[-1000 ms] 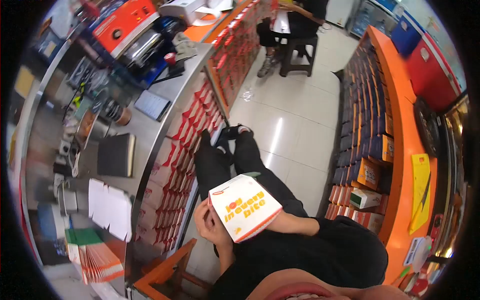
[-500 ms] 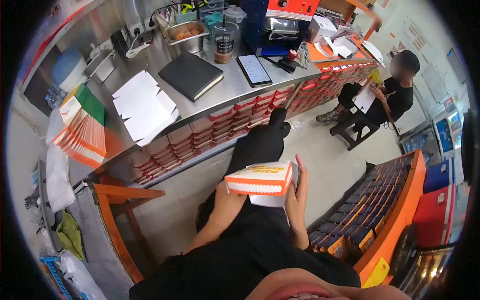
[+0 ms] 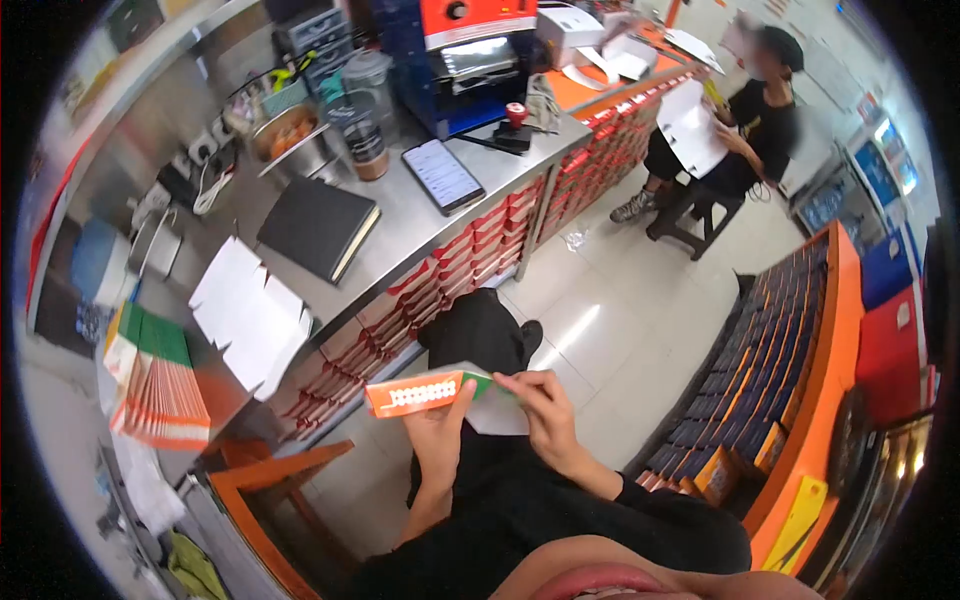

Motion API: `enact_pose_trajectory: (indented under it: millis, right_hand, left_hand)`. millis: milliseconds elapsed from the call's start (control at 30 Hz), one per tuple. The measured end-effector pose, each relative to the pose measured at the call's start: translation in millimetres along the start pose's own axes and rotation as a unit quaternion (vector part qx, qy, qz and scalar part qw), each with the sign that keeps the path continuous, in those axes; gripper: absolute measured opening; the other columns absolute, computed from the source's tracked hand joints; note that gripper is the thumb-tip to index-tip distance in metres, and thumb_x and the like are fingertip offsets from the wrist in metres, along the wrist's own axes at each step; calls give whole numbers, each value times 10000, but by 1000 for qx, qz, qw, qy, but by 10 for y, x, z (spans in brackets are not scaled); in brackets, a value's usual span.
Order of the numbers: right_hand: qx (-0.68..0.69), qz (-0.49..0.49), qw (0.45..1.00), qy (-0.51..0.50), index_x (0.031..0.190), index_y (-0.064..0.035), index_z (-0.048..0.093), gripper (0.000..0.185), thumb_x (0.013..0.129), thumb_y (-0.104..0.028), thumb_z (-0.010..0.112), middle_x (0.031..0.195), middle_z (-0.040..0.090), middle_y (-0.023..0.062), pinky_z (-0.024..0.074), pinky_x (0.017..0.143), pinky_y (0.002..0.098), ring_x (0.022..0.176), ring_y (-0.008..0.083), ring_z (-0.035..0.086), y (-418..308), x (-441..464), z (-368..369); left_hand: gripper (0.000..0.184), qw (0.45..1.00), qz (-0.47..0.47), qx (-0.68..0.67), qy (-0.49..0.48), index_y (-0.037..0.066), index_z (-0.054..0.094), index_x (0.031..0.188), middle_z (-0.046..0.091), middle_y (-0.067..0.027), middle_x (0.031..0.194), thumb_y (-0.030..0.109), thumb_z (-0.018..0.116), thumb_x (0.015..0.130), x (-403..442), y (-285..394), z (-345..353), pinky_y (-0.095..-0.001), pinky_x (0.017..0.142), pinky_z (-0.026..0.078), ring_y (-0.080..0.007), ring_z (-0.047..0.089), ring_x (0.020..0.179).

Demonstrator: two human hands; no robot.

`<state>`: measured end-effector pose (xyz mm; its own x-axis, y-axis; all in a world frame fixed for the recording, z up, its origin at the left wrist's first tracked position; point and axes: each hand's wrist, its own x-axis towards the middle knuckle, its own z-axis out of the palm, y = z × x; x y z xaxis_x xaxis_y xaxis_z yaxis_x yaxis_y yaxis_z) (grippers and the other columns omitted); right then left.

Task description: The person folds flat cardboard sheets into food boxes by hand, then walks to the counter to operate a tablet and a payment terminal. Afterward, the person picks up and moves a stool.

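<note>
An orange, white and green cardboard box (image 3: 415, 393) is held over my lap, its orange side with a row of white shapes facing me. My left hand (image 3: 438, 435) grips it from below, the thumb up against its side. At the box's right end, my right hand (image 3: 545, 405) pinches a green-edged flap between thumb and fingers. A white panel (image 3: 497, 412) hangs open between the two hands. On the steel counter to the left lie flat white card sheets (image 3: 250, 318) and a fanned stack of green and orange cartons (image 3: 165, 385).
The steel counter (image 3: 385, 262) holds a black notebook (image 3: 318, 228), a phone (image 3: 443, 175) and a cup (image 3: 358, 135). Folded boxes fill shelves below it and the orange shelf (image 3: 845, 330) at right. A seated person (image 3: 755, 120) holds white card. An orange wooden frame (image 3: 235, 490) stands at lower left.
The box has turned and moved left, now showing a green flap. My right hand has gone from lying open beside it to pinching the flap. The camera view has shifted.
</note>
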<state>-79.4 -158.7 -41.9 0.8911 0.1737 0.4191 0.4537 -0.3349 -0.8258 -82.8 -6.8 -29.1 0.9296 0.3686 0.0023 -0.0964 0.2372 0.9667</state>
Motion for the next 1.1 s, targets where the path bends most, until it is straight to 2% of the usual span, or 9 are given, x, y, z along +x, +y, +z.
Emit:
enact_pose_trajectory:
  millis: [67, 233, 300, 333, 400, 500, 700, 933, 1100]
  right_hand:
    - [58, 100, 993, 25, 1218, -61, 645, 474, 804, 145, 544, 1007, 535, 126, 474, 856, 313, 974, 253, 577, -3, 53, -69]
    - [8, 48, 988, 147, 1178, -11, 626, 441, 749, 35, 714, 964, 617, 110, 507, 772, 311, 846, 218, 634, -8, 116, -157]
    - [43, 85, 978, 187, 1162, 9, 616, 415, 760, 63, 703, 996, 632, 99, 517, 825, 292, 896, 173, 642, 56, 36, -236]
    - [60, 102, 971, 210, 1155, 19, 611, 402, 766, 77, 698, 1012, 639, 93, 522, 852, 283, 922, 151, 646, 87, 0, -282]
    - [98, 125, 961, 227, 1144, 33, 597, 383, 775, 85, 689, 1040, 641, 92, 514, 897, 288, 955, 134, 639, 65, -23, -429]
    - [120, 145, 956, 226, 1152, 32, 578, 375, 794, 80, 676, 1031, 637, 91, 512, 909, 294, 994, 146, 635, -30, -38, -657]
    - [177, 186, 929, 267, 1265, -18, 457, 514, 803, 65, 667, 988, 616, 78, 505, 951, 331, 1087, 181, 624, -74, -180, -872]
    - [120, 182, 901, 375, 1320, -28, 373, 569, 829, 65, 645, 957, 616, 92, 515, 946, 353, 1048, 217, 642, -277, -377, -845]
    - [104, 170, 915, 352, 1295, -24, 373, 538, 834, 30, 644, 897, 653, 86, 483, 954, 359, 1060, 212, 635, -330, -505, -650]
  left_hand:
    - [231, 999, -18, 32, -1, -60, 585, 1021, 641, -98, 981, -49, 712, 828, -17, 12, 32, -284, 808, 523, -147, 628, 922]
    - [403, 996, 41, 46, -62, -78, 553, 1170, 608, -116, 1141, -58, 729, 808, -97, -417, 228, -308, 893, 511, -176, 601, 1016]
    - [469, 995, 42, 40, -78, -48, 527, 1235, 583, -101, 1201, -60, 723, 810, -128, -561, 300, -317, 948, 480, -179, 562, 1098]
    - [556, 995, 2, -56, -78, -25, 451, 1316, 563, -120, 1231, -99, 680, 814, -126, -606, 394, -380, 965, 512, -220, 574, 1120]
    - [595, 978, -126, -139, -94, -14, 446, 1335, 538, -110, 1267, -104, 693, 802, -60, -533, 522, -340, 980, 479, -212, 549, 1159]
    - [535, 970, -132, -107, -176, -6, 441, 1342, 584, -137, 1219, 22, 677, 862, -8, -621, 567, -394, 947, 522, -249, 602, 1108]
    - [529, 938, -139, -106, -299, -5, 438, 1350, 591, -146, 1218, 108, 658, 882, -76, -716, 574, -396, 958, 509, -252, 604, 1108]
    - [539, 901, -156, -117, -387, -3, 434, 1359, 598, -156, 1218, 209, 635, 906, -266, -686, 239, -398, 971, 492, -255, 606, 1109]
    - [557, 884, -139, -157, -418, -1, 431, 1366, 603, -163, 1218, 281, 618, 923, -349, -830, 116, -399, 981, 481, -258, 607, 1109]
